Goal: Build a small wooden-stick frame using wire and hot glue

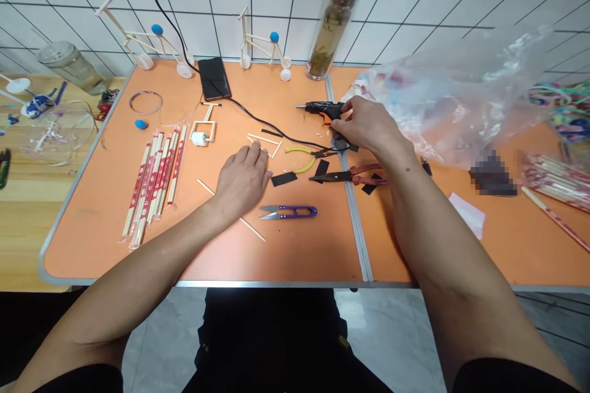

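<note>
Left to right: chopsticks in red-printed paper sleeves lie bundled at centre-left of the orange table, a stick frame with a white spool wheel above them. Left hand, mid-table, lies palm down across a loose wooden stick, fingers extended and nearly flat, nothing visibly gripped. Purple thread snips sit below it. Upper right of centre, a black hot glue gun lies with its long axis roughly left-right, nozzle pointing left. Right hand is the nearer hand, its fingers curled over the gun's rear end; grip firmness can't be told. Clear plastic bag lies behind it.
</note>
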`<state>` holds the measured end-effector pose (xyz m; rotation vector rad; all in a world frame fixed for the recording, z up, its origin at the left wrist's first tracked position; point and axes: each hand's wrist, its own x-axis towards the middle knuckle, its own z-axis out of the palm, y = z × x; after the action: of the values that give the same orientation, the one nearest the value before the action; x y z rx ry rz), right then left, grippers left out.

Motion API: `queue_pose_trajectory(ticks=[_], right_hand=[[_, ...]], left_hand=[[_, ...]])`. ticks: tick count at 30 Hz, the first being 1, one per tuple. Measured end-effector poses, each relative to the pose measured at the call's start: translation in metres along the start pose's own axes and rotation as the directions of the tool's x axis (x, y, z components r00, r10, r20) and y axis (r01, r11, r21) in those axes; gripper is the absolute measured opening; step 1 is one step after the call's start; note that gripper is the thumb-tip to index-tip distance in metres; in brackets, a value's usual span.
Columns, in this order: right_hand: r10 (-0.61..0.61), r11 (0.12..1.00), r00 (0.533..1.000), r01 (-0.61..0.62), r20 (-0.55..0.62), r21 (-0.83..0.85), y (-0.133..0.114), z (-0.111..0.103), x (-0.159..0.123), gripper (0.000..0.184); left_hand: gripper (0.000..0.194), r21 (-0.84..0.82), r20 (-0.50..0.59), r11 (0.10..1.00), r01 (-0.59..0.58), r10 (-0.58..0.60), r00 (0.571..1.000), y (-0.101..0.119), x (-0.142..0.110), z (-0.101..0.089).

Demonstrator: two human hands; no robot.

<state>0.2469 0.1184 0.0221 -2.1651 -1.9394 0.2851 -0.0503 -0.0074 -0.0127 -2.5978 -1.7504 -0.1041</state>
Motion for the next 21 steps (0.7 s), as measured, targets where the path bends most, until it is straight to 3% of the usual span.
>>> queue_pose_trajectory(ticks=[7,11,14,16,18,21], right_hand=[[0.083,0.996,0.992,-0.084,0.091,0.002,-0.013,-0.003,-0.005,0.067],[0.102,0.991,0.994,-0.104,0.032,0.087,-0.009,0.002,-0.004,0.061],[0.135,0.96,0.991,-0.13,-0.003,0.249,-0.004,0.006,-0.002,0.054],[0.165,0.868,0.985,-0.164,0.038,0.469,-0.006,0.006,-0.002,0.053],[0.179,0.702,0.978,-0.204,0.107,0.683,-0.011,0.004,-0.004,0.047],[0.141,0.498,0.969,-0.248,0.204,0.831,-0.021,-0.001,-0.01,0.026]], left_hand=[[0.054,-0.015,0.008,1.0,0.008,-0.008,1.0,0.002,0.001,-0.002],[0.054,-0.016,0.017,1.0,0.011,-0.01,1.0,0.001,0.0,-0.002],[0.054,-0.017,0.015,1.0,0.005,-0.005,1.0,0.001,0.0,-0.001],[0.055,-0.012,0.018,1.0,0.005,-0.005,1.0,0.0,0.0,-0.001],[0.055,-0.011,0.022,1.0,0.008,-0.007,1.0,0.0,0.0,0.0],[0.055,-0.017,0.016,1.0,0.005,-0.004,1.0,0.0,0.0,0.0]])
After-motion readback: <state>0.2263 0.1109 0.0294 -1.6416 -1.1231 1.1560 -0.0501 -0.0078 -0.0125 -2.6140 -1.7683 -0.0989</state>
